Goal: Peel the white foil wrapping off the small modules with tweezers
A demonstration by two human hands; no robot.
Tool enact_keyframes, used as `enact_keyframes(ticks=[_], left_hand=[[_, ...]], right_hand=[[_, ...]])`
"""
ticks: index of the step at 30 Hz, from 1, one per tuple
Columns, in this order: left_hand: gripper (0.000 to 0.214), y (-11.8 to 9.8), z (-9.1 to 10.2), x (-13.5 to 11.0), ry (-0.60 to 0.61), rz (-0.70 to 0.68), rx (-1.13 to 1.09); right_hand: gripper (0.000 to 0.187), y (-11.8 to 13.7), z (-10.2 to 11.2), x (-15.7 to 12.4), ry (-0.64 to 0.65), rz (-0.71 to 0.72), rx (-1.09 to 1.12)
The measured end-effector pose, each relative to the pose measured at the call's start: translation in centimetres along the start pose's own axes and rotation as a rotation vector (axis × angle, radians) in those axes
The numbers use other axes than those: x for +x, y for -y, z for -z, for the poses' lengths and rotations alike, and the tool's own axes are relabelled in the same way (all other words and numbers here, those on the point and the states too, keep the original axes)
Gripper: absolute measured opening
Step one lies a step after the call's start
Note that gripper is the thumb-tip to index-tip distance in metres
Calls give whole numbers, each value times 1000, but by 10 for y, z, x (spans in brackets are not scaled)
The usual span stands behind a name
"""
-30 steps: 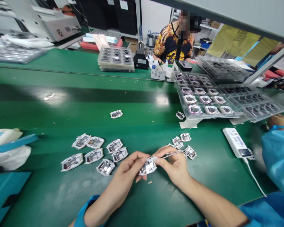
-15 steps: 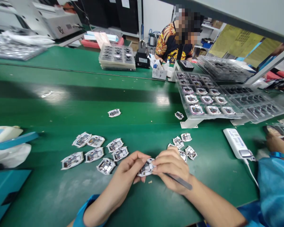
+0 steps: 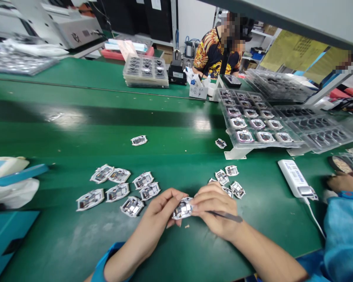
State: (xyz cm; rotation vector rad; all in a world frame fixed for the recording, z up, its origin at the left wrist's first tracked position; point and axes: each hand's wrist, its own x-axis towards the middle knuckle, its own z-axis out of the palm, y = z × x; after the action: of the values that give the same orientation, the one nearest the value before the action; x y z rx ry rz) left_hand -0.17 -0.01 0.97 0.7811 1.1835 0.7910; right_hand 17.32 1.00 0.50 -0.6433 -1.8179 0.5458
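My left hand point(image 3: 161, 206) and my right hand point(image 3: 214, 209) meet over the green bench mat point(image 3: 76, 129), pinching a small silver electronic module on a white backing point(image 3: 182, 208) between their fingers. The right hand also holds tweezers point(image 3: 228, 216), with their dark end sticking out to the lower right. Beside my right fingers lies a loose group of similar modules point(image 3: 226, 182). A second group point(image 3: 119, 190) sits left of my left hand. The held module's edges are partly hidden by my fingers.
A plastic tray of modules point(image 3: 253, 117) stands ahead right, near a white power bank point(image 3: 294, 178) with its cable. A co-worker's hand point(image 3: 342, 182) and blue sleeve point(image 3: 344, 239) are at right. Another person point(image 3: 217, 51) sits beyond stacked trays point(image 3: 145, 71).
The tweezers have swung from the module's top to lie in my right hand, with their end pointing lower right. The co-worker's hand has moved towards a tray at far right.
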Motion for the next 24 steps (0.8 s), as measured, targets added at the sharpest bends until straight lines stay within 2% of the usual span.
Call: enact_keyframes(ticks=[6, 9, 16, 19, 24], left_hand=[[33, 3, 1, 1, 9, -19, 98], [33, 3, 2, 2, 20, -30, 137], [39, 0, 2, 1, 25, 29, 119], [41, -1, 2, 1, 20, 39, 121], [41, 1, 2, 0, 11, 32, 133]], right_hand=[[7, 2, -3, 0, -74, -302, 105], [5, 3, -4, -1, -70, -447, 160], [7, 3, -4, -1, -42, -674, 448], [11, 1, -6, -1, -71, -733, 545], [16, -1, -9, -4, -106, -724, 513]])
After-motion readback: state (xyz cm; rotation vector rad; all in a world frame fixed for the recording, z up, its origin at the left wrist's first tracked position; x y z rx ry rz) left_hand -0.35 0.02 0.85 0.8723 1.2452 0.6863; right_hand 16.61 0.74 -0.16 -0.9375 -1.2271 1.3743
